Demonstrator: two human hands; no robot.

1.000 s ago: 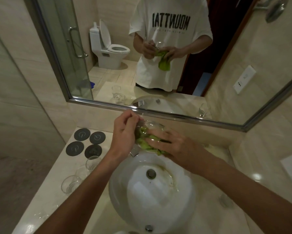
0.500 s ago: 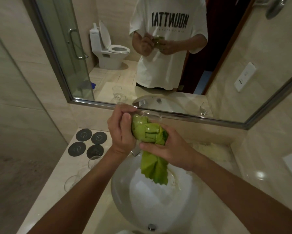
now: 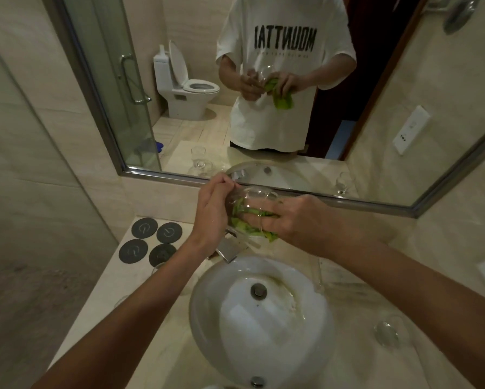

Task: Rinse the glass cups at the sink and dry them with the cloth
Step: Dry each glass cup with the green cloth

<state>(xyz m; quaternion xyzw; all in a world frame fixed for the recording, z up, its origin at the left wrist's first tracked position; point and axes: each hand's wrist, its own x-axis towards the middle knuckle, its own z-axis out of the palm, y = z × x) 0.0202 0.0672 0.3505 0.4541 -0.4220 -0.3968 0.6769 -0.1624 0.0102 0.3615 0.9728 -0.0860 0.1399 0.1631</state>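
Drying is underway above the sink (image 3: 207,318) — the left hand (image 3: 210,217) is gripping one glass cup (image 3: 252,200), the right hand (image 3: 297,220) is pressing the green cloth (image 3: 249,220) inside; other cups (image 3: 387,331) are waiting on the desk (image 3: 140,276)

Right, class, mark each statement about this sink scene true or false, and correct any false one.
1. The left hand holds the glass cup. True.
2. The green cloth lies in the sink basin. False: the right hand pushes it into the cup.
3. Four dark coasters sit left of the sink. True.
4. The tap is running. False: no water stream shows.
5. Another glass stands on the counter right of the basin. True.
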